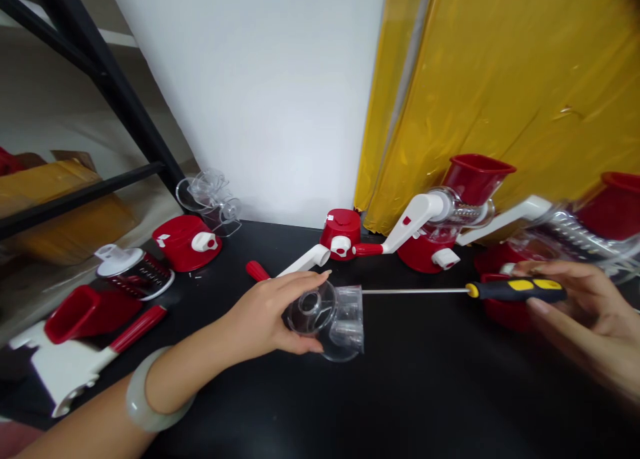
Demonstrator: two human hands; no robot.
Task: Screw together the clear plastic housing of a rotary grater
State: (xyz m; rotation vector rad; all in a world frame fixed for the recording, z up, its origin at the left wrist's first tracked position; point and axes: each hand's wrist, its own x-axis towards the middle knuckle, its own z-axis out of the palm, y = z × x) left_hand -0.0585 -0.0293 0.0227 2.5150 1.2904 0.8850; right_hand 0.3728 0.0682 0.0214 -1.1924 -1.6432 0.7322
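My left hand (295, 312) is closed around a clear plastic grater body (345, 322), lying on its side low over the black table. Between the fingers and thumb of my right hand (585, 319) is a screwdriver (520, 289) with a black and yellow handle. Its long metal shaft points left, and the tip reaches the right edge of the clear body; whether it enters a hole there I cannot tell. Just behind my left hand lies a white crank with a red grip (300, 262). A red base with a white knob (341, 233) stands beyond it.
Two assembled drum graters (453, 212) (590, 225) stand at the right. On the left are another red base (185, 242), a drum (135, 271), a red hopper (90, 312), a white part (65, 365) and a clear body (213, 202). A black metal rack (115, 92) rises there.
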